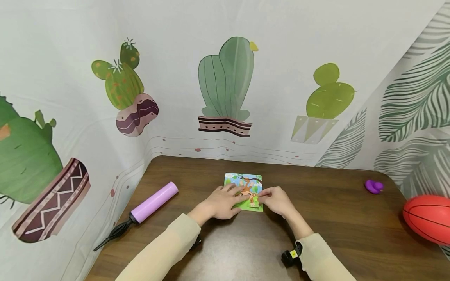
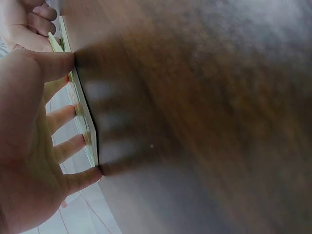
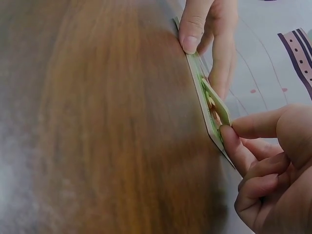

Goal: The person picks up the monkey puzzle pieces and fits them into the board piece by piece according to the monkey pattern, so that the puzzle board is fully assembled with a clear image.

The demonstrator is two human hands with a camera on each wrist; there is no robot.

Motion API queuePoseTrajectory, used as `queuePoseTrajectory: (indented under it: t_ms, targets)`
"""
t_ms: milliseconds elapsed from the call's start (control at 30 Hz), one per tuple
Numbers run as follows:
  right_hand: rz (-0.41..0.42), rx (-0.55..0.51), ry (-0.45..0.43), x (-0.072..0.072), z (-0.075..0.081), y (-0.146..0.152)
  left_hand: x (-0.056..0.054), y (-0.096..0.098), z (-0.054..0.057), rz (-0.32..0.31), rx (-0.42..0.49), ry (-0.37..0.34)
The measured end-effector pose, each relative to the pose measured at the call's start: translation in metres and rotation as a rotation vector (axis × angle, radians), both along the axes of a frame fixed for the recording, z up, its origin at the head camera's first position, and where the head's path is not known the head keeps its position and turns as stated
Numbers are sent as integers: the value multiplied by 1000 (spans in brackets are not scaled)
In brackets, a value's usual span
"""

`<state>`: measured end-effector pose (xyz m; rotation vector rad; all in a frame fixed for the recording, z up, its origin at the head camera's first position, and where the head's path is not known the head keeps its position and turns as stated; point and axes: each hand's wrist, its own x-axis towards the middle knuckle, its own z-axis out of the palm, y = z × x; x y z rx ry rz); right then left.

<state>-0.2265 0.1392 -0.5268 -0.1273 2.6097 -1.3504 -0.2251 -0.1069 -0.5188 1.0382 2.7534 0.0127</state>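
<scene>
A square picture puzzle (image 1: 233, 178) with a monkey on a green and blue scene lies flat on the table. My left hand (image 1: 222, 202) rests on its left side, fingers spread over the picture. In the left wrist view, the fingertips of this left hand (image 2: 34, 131) press on the board and at its edge. At the lower right of the board, my right hand (image 1: 277, 200) pinches a puzzle piece (image 3: 219, 105) between thumb and index finger. That piece is tilted, its right side raised above the board. The remaining right fingers are curled beneath.
On the brown table (image 1: 334, 210), a purple hand pump (image 1: 154, 202) with a black nozzle lies at the left. A purple rubber duck (image 1: 374, 186) sits at the far right, and a red ball (image 1: 429, 219) is by the right edge. A cactus-print cloth (image 1: 281, 78) hangs behind.
</scene>
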Motion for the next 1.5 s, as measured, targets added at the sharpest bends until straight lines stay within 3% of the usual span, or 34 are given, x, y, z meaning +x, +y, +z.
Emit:
queuePoseTrajectory:
  t_ms: [267,533,800,1033,1267,1500]
  targets:
    - [96,115,115,3,-1,6,1,3,5,-4,-35,0]
    - [157,163,137,5,-3,9,3,4,6,6,-34,-3]
    - [163,167,139,6,-3,8,5,4,8,1,-42,-3]
    - [160,156,146,6,-6,8,10,4,5,-57,-37,34]
    - [141,121,144,3,-8,9,14,5,7,-79,-2,-6]
    - [101,115,159,0,-9,10,14,6,8,-82,-15,-3]
